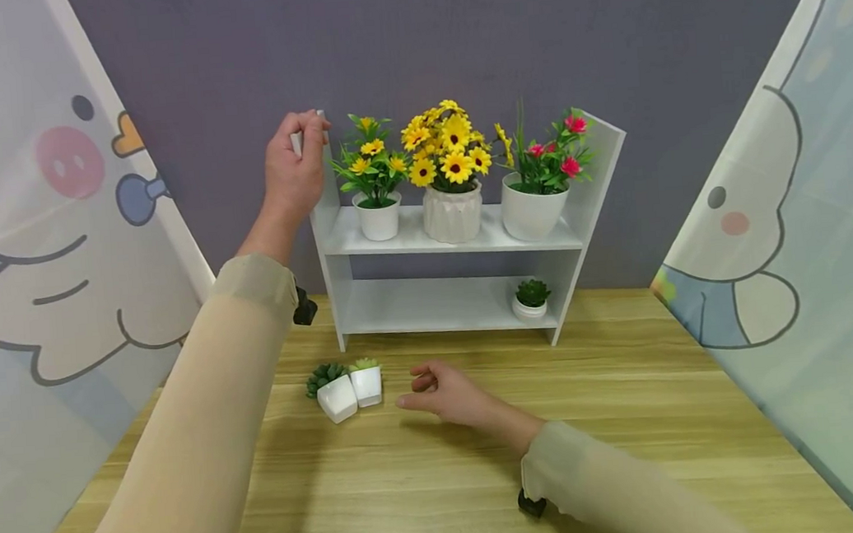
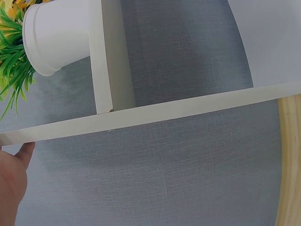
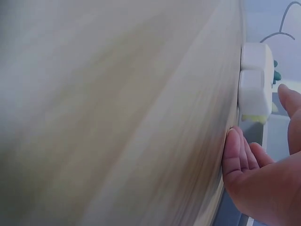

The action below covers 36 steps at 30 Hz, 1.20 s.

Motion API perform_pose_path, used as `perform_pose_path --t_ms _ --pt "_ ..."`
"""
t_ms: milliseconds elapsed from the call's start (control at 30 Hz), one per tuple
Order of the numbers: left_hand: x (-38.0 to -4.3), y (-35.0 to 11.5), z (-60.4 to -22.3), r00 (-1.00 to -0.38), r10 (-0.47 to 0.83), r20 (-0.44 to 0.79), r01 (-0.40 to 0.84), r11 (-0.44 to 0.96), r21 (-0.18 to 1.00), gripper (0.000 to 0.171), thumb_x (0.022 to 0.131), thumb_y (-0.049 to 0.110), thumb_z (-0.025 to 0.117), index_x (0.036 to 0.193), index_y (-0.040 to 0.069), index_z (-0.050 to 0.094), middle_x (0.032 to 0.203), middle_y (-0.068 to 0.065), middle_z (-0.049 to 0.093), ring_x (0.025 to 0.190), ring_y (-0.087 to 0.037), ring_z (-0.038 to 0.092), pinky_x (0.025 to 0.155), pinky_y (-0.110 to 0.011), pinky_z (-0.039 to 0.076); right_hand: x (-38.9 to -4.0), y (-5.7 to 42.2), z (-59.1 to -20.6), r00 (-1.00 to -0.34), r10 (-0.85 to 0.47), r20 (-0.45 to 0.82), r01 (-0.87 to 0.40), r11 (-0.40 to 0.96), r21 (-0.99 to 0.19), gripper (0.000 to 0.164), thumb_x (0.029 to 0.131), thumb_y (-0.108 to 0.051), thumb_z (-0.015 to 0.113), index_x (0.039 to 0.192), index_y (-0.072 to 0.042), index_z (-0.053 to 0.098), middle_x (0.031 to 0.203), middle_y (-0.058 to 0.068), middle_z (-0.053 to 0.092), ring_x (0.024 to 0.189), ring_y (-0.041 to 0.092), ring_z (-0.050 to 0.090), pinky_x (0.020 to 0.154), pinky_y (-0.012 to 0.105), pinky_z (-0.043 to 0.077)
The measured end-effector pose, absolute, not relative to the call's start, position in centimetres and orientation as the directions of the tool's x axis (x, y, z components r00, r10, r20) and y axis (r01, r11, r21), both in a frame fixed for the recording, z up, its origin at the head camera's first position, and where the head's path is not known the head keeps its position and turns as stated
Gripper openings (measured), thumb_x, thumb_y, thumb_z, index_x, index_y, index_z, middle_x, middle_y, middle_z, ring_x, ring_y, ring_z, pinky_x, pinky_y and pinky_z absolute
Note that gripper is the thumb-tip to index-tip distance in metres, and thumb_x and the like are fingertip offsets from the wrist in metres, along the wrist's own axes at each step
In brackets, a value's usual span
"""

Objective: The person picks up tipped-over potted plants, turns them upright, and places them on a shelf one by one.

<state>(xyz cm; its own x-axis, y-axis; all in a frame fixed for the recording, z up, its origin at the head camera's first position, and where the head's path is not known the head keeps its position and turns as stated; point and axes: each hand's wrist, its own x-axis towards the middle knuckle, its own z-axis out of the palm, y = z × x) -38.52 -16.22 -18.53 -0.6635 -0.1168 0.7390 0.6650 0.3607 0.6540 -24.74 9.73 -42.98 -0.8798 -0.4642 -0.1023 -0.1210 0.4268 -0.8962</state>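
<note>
From where I sit watching the head view, the bench (image 1: 384, 505) fills the lower part from 4 to 8 o'clock, and the white shelf (image 1: 429, 303) stands at its back edge, towards 12. My main worry is that shelf: the left hand (image 1: 297, 168), at its 10 o'clock corner, has its fingers curled over the top of the side panel and grips it, so a careless pull or twist there could rock the whole unit. That would hit the upper tier hardest, where, from the 9 o'clock side to the 3 o'clock side, the ribbed pot (image 1: 453, 217) of big yellow blooms sits between the red-flowered pot (image 1: 534, 209) and the small yellow-flowered pot (image 1: 379, 220); top-heavy as I judge them, they could slide or topple. The right hand (image 1: 450, 393) hovers near 6 o'clock, fingers loosely bent with nothing between them. At its 9 o'clock, just beside it, two square white pots lie on their sides against each other: the dark-leaved pot (image 1: 337, 399) and, nearer the fingers, the pale-leaved pot (image 1: 366, 386). Because they touch, closing on the nearer one could shove its neighbour away, and a grip by the foliage might pull the plant loose. Smallest, the round succulent pot (image 1: 530, 302) sits upright at the lower tier's 3 o'clock end; a hard jolt could shift it too.
</note>
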Motion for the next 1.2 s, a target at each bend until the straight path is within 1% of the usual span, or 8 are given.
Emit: perform_pose_path --t_ms 167,400,533,667,833,1000,1200 --pt "-38.6 -16.3 -18.4 -0.667 -0.116 0.736 0.661 0.365 0.656 0.026 0.117 0.035 0.051 0.094 0.025 0.058 0.14 -0.011 0.066 0.155 -0.007 0.049 0.126 -0.029 0.044 -25.1 7.6 -42.9 -0.886 -0.451 -0.104 -0.124 0.448 -0.885 0.066 0.097 -0.037 0.084 0.147 -0.001 0.059 0.137 0.016 0.069 0.119 0.028 0.068 0.092 0.041 0.061" --pt "-38.5 -16.2 -18.4 -0.671 -0.111 0.733 0.658 0.366 0.658 0.026 0.116 0.036 0.051 0.094 0.025 0.058 0.142 -0.011 0.066 0.156 -0.007 0.048 0.127 -0.029 0.043 -25.8 5.6 -42.6 -0.908 -0.409 -0.095 -0.13 0.489 -0.862 0.06 0.095 -0.042 0.086 0.134 -0.002 0.065 0.121 0.011 0.071 0.104 0.023 0.067 0.085 0.037 0.06" --pt "-38.4 -16.2 -18.4 -0.664 -0.114 0.739 0.666 0.361 0.653 0.026 0.116 0.035 0.052 0.093 0.025 0.058 0.138 -0.01 0.067 0.156 -0.008 0.049 0.127 -0.028 0.042 -26.1 4.8 -42.7 -0.914 -0.397 -0.089 -0.131 0.494 -0.86 0.056 0.095 -0.04 0.087 0.128 -0.001 0.064 0.115 0.011 0.071 0.1 0.023 0.067 0.082 0.036 0.06" --pt "-38.5 -16.3 -18.4 -0.665 -0.115 0.738 0.663 0.363 0.655 0.026 0.116 0.035 0.052 0.093 0.025 0.058 0.136 -0.009 0.067 0.156 -0.009 0.048 0.127 -0.028 0.042 -26.3 4.2 -42.9 -0.922 -0.38 -0.081 -0.133 0.505 -0.853 0.054 0.094 -0.037 0.088 0.125 0.0 0.064 0.112 0.011 0.071 0.098 0.022 0.066 0.083 0.036 0.06" --pt "-38.5 -16.3 -18.5 -0.666 -0.115 0.737 0.66 0.37 0.654 0.026 0.116 0.036 0.052 0.094 0.024 0.059 0.137 -0.01 0.066 0.156 -0.009 0.049 0.128 -0.028 0.041 -26.5 4.2 -43.3 -0.926 -0.371 -0.072 -0.141 0.516 -0.845 0.05 0.096 -0.034 0.087 0.125 0.0 0.065 0.112 0.011 0.071 0.099 0.021 0.066 0.086 0.037 0.06" --pt "-38.5 -16.3 -18.5 -0.667 -0.109 0.737 0.661 0.37 0.653 0.026 0.117 0.035 0.052 0.094 0.024 0.058 0.141 -0.012 0.066 0.157 -0.01 0.048 0.129 -0.029 0.041 -26.3 4.6 -43.1 -0.926 -0.371 -0.073 -0.134 0.504 -0.853 0.047 0.099 -0.031 0.084 0.128 0.0 0.064 0.114 0.011 0.07 0.099 0.021 0.064 0.084 0.035 0.058" --pt "-38.5 -16.3 -18.5 -0.667 -0.11 0.737 0.663 0.363 0.655 0.026 0.116 0.035 0.052 0.093 0.025 0.057 0.142 -0.011 0.066 0.157 -0.009 0.048 0.129 -0.029 0.041 -26.4 5.0 -43.2 -0.926 -0.369 -0.077 -0.126 0.496 -0.859 0.041 0.106 -0.029 0.074 0.134 0.0 0.063 0.12 0.012 0.07 0.102 0.021 0.065 0.082 0.033 0.056"
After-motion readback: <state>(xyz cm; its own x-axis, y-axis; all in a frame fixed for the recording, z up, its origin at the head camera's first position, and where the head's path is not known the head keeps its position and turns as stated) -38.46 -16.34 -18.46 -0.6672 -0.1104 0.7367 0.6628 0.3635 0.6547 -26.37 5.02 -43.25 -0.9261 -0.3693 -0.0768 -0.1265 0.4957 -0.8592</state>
